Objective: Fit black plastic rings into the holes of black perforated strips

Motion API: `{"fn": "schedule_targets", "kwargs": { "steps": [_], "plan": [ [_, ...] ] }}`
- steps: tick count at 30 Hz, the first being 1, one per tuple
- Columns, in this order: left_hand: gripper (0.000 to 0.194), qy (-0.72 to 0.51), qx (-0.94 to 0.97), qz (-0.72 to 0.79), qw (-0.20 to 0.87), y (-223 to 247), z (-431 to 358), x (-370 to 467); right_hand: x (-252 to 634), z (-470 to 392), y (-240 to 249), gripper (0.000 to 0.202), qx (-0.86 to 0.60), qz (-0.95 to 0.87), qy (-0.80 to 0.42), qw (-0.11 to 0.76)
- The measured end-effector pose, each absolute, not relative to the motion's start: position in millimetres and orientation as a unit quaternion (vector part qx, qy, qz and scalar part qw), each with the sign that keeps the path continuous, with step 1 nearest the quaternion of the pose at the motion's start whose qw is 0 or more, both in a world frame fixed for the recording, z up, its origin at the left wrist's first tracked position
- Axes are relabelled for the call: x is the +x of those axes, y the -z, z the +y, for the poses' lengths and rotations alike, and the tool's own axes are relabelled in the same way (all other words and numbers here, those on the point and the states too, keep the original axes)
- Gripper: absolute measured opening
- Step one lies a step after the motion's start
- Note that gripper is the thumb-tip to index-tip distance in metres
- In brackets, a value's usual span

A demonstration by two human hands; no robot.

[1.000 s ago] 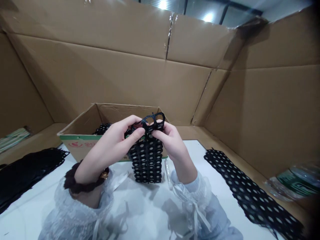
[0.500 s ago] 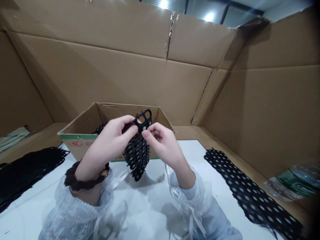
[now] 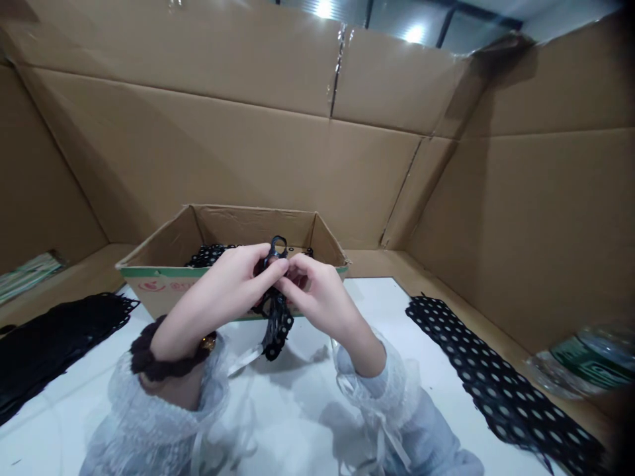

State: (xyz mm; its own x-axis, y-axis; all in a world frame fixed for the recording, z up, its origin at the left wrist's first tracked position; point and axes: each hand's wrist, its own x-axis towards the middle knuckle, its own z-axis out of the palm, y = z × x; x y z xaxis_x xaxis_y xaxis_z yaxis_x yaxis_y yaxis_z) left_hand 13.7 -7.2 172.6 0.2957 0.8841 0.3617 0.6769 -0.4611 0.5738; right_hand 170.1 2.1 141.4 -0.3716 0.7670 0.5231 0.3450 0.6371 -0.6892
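L hand & R hand pinched blk mesh strip; red print on box was illegible; wht tabletop, cardbd walls.

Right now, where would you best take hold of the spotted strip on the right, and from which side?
I'd likely pinch the strip midway along its left long edge, coming from the left and above. It lies flat, and that edge faces the table, while cardboard and a bottle stand toward its other side.
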Motion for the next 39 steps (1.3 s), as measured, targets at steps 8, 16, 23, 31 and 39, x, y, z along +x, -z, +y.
{"fn": "schedule_targets", "kwargs": {
  "steps": [8, 16, 23, 31, 39],
  "plan": [
    [0.023, -0.359, 0.782, 0.456, 0.226, -177.7, -10.8, 6.6, 171.9, 1.8, -143.6, 0.029, -0.348, -0.769, -0.298, 0.446],
    [0.021, -0.419, 0.773, 0.417, 0.230, -176.8, -12.4, 7.7, 165.7, -0.8, -159.9, 0.023, -0.340, -0.790, -0.223, 0.458],
    [0.021, -0.457, 0.728, 0.460, 0.222, -186.4, -25.3, -15.4, 198.1, 16.8, -166.4, 0.023, -0.363, -0.620, -0.158, 0.678],
    [0.021, -0.435, 0.721, 0.520, 0.141, -184.6, -19.1, -22.0, 218.1, 5.7, -172.0, 0.026, -0.371, -0.528, -0.018, 0.764],
    [0.016, -0.402, 0.734, 0.543, 0.072, -180.6, -9.4, -23.9, 193.9, 64.1, -145.2, 0.028, -0.419, -0.650, -0.056, 0.631]
  ]
}}
